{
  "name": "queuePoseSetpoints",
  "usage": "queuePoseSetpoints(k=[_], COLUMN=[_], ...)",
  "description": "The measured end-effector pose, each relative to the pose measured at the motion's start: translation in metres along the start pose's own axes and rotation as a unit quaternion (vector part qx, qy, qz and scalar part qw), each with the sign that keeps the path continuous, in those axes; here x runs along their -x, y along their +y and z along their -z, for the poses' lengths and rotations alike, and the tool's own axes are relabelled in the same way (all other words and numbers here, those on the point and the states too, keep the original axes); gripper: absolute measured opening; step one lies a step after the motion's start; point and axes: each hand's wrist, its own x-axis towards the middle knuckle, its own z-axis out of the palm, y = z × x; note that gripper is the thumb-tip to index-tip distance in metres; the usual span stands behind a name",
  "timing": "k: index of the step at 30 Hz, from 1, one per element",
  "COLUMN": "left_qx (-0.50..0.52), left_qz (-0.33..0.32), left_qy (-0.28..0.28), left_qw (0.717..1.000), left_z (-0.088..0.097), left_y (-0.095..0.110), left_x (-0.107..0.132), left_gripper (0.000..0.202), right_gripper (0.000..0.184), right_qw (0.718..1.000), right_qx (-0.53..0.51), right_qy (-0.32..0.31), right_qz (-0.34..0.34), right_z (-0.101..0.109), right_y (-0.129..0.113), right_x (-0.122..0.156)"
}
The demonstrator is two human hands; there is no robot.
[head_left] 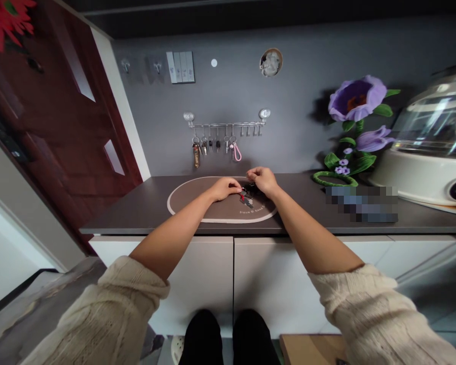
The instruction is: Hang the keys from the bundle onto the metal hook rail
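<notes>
My left hand [225,189] is closed in a pinch over the oval brown mat [186,203], its fingertips on the ring of a bunch of keys [246,202]. A grey key and a small red piece hang or lie just below those fingertips. My right hand [265,181] is beside it, thumb and fingers pressed together, slightly higher and farther back. Whatever its fingers hold, if anything, is too small to tell. Dark items of the bunch show between both hands, partly covered by the right one. On the wall behind, a hook rail [228,124] carries several hanging key sets.
Purple fabric flowers [359,101] and a white appliance with a clear dome [410,165] stand on the right of the counter [129,205]. A blurred-out flat item [361,204] lies before them. To the left is a dark red door [61,121]. White cabinets [197,274] are below.
</notes>
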Motion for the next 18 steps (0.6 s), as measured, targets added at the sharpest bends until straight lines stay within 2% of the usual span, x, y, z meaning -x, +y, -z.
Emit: queuePoseSetpoints(k=[8,13,18], left_qx=[0.132,0.225,0.307], left_qz=[0.074,0.122,0.140], left_qy=[0.046,0.060,0.065], left_qw=[0.987,0.965,0.939], left_z=[0.0018,0.0033,0.0055], left_y=[0.0025,0.0038,0.0018], left_x=[0.0004,-0.0013,-0.0025], left_gripper=[0.016,0.013,0.014], right_gripper=[0.015,0.016,0.017], right_qw=[1.000,0.999,0.999], right_qx=[0.026,0.033,0.031], right_qy=[0.002,-0.003,-0.013], right_qz=[0.015,0.027,0.031], right_z=[0.0010,0.0022,0.0032], right_y=[-0.0027,-0.0052,-0.0086], right_x=[0.0019,0.0030,0.0049])
